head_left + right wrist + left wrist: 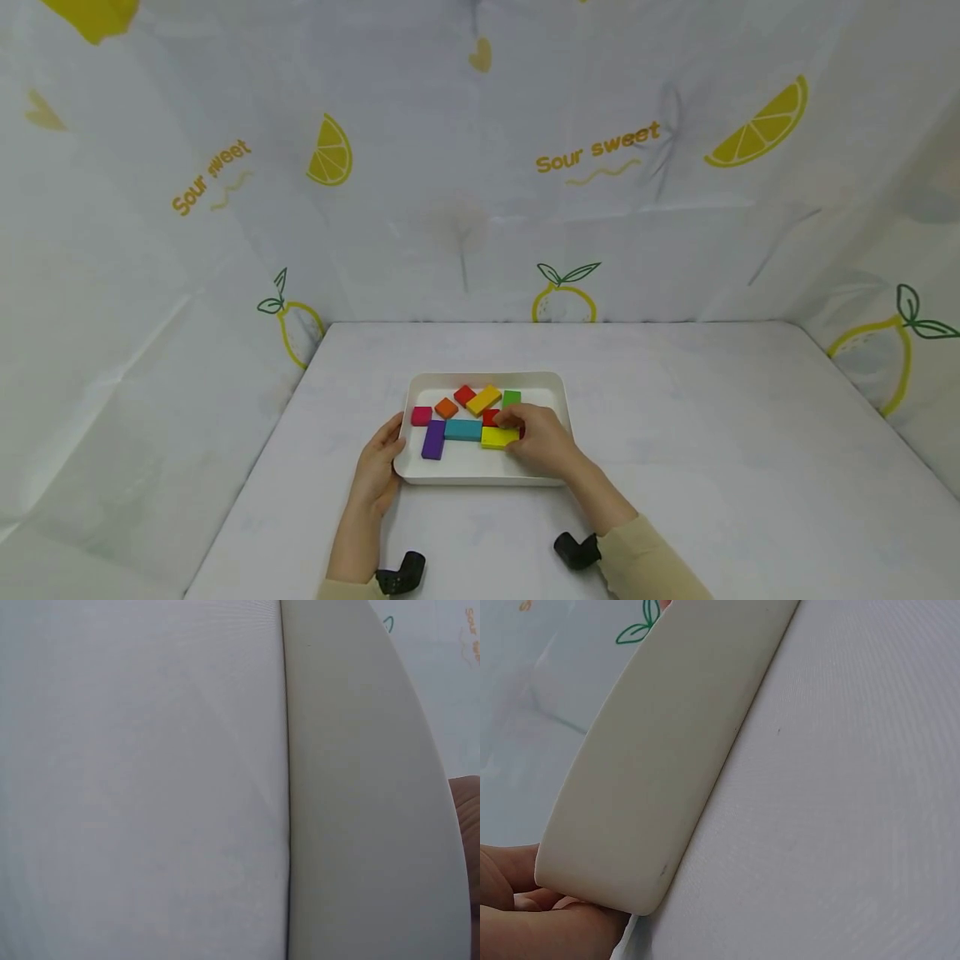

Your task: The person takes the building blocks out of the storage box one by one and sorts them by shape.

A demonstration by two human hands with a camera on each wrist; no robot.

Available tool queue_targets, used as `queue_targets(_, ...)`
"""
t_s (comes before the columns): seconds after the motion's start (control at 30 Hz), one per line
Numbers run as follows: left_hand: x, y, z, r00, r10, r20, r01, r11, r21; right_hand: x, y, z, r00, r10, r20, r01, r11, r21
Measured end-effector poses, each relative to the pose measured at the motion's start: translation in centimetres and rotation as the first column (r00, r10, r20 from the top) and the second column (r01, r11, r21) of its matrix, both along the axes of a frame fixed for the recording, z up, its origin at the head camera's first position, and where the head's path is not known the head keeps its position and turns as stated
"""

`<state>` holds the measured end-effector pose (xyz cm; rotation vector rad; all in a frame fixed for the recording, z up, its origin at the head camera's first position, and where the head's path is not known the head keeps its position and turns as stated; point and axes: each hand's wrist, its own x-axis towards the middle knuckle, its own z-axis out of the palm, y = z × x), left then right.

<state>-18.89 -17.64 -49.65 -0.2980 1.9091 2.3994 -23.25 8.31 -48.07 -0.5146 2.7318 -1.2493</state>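
In the head view, a white tray [457, 476] holds several coloured blocks. My left hand [377, 468] grips its left side, thumb at the rim; in the left wrist view, the fingers [562, 930] lie around the tray's corner. My right hand [546, 437] reaches over the tray's right part, its thumb and index finger at the right end of a yellow block [497, 437], which they seem to pinch. A teal block [462, 430] lies left of it, then a purple block [433, 440]. A red block [491, 417] and a green block [512, 398] lie behind the yellow one.
Farther back in the tray lie a pink block [422, 416], an orange block [446, 408], another red block [464, 395] and a yellow-orange block [483, 401]. The tray stands on a white table [675, 417]. A lemon-patterned curtain [420, 233] hangs behind.
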Motion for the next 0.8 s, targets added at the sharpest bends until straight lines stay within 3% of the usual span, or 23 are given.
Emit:
queue_targets(0.33, -0.02, 0.07, -0.09, 1.000, 0.005, 0.012, -0.005, 1.000, -0.003, -0.01, 0.11, 0.12, 0.999, 0.037, -0.021, -0.037, 0.999, 0.020)
queue_targets(0.8, -0.17, 0.17, 0.75, 0.999, 0.018, 0.027, -0.017, 0.999, -0.048, 0.07, -0.23, 0.37, 0.997, 0.067, -0.029, -0.065, 0.994, 0.087)
